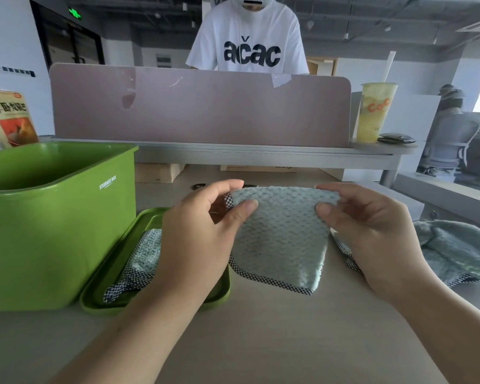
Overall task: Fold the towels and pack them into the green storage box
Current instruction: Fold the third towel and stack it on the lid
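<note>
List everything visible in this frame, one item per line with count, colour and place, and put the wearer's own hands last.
storage box: one, green, open, left on desk
lid: one, green, beside the box, upturned
folded towel: one, pale blue, checked trim, on the lid
held towel: one, pale blue, centre
loose towel: one, grey-green, right on desk
divider: one, mauve, behind desk
drink cup: one, yellow, with straw, right ledge
snack bag: one, behind box
bystander: one, white T-shirt, beyond divider
left hand: pinching towel's top-left corner
right hand: pinching its top-right corner

The single head-worn wide-angle camera faces forward and down, close over the bench (261, 342) and hands.
</note>
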A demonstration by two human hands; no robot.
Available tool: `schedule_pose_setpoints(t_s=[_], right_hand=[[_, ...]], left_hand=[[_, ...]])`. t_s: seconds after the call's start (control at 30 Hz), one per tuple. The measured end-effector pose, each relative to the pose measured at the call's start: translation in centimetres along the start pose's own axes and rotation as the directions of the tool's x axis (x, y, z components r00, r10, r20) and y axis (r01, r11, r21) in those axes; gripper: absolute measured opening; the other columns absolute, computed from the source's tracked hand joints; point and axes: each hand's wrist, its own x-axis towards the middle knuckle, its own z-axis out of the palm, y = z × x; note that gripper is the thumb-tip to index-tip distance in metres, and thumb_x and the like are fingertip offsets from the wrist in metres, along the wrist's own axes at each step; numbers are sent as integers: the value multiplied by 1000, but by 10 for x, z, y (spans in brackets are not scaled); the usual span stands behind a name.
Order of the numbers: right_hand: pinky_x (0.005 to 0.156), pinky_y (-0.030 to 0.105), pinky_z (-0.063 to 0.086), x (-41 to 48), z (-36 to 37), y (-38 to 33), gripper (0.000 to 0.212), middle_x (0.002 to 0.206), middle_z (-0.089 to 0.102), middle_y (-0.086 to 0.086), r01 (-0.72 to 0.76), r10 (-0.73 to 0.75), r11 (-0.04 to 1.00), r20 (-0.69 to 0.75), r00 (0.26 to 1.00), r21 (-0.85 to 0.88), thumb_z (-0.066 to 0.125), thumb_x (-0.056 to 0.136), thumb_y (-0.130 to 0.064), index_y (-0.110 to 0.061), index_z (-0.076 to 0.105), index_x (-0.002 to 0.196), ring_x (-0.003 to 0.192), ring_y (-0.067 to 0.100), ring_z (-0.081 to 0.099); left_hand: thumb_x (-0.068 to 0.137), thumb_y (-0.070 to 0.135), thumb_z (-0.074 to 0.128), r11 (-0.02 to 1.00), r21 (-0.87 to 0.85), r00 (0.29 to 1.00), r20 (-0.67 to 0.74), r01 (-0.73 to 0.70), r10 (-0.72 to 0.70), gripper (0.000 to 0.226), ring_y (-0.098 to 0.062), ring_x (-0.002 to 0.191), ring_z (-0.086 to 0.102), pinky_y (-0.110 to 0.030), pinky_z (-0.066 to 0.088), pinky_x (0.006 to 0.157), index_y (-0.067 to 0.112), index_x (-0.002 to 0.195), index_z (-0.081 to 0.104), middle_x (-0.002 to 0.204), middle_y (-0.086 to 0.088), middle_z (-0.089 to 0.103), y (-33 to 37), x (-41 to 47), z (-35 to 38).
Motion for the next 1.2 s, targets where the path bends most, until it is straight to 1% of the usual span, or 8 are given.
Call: schedule_pose_setpoints(t_s=[0.23,0.37,0.53,0.67,0.8,0.97,1.13,1.2], right_hand=[[77,49,50,-1,-1,-4,12,92,62,28,-11,12,997,-13,1000,74,75,73,-35,-25,74,80,82,42,59],[76,41,47,-2,0,-6,24,80,62,21,-94,84,973,55,995,212,69,80,-32,-8,66,77,74,27,58],[59,32,51,-8,8,-9,21,69,62,4,-307,279,884,129,952,352,57,85,-31,-17,62,71,64,21,58],[59,34,52,-11,14,-9,28,70,63,6,-389,376,866,106,921,315,52,94,-32,-18,62,71,65,23,60],[60,34,52,-9,14,-7,30,73,62,8,-449,446,840,83,891,304,50,96,-31,-15,63,74,67,24,58],[57,36,58,-6,10,-4,31,84,70,13,-526,540,749,88,837,402,49,97,-31,-5,65,95,68,27,67],[66,36,57,-6,11,-2,44,96,75,16,-790,648,376,472,598,484,43,96,-39,-4,68,103,77,28,74],[63,34,60,-7,13,-1,41,97,74,16,-827,637,349,535,555,441,47,92,-37,-4,68,105,76,27,73]], left_hand=[[73,64,59,999,-30,1000,-22,9,-10,34,-5,66,59,-10,39,55,32,81,67,71,10,62,-4,3,1],[76,64,54,995,-98,1000,-6,29,-29,34,-2,61,54,-7,36,56,31,70,61,69,9,56,-3,2,2],[78,63,56,913,-318,966,117,256,-231,57,-4,55,42,-15,32,56,8,63,54,53,-2,46,2,-5,10],[68,64,63,593,-460,749,454,661,-483,68,-26,89,70,-45,49,94,2,97,65,92,-9,75,4,-7,15],[67,54,65,355,-398,531,700,846,-478,50,-21,97,70,-41,48,96,16,98,74,99,-4,76,9,-9,15],[73,28,72,436,-321,501,767,841,-402,37,-22,105,67,-44,42,104,11,106,71,107,-4,73,8,-11,14],[85,10,63,472,-310,540,680,825,-497,18,-22,92,72,-34,56,82,11,103,68,98,-5,76,6,-12,16],[85,10,65,457,-319,543,647,831,-535,16,-23,88,72,-32,58,76,10,101,67,96,-7,76,4,-9,14]])
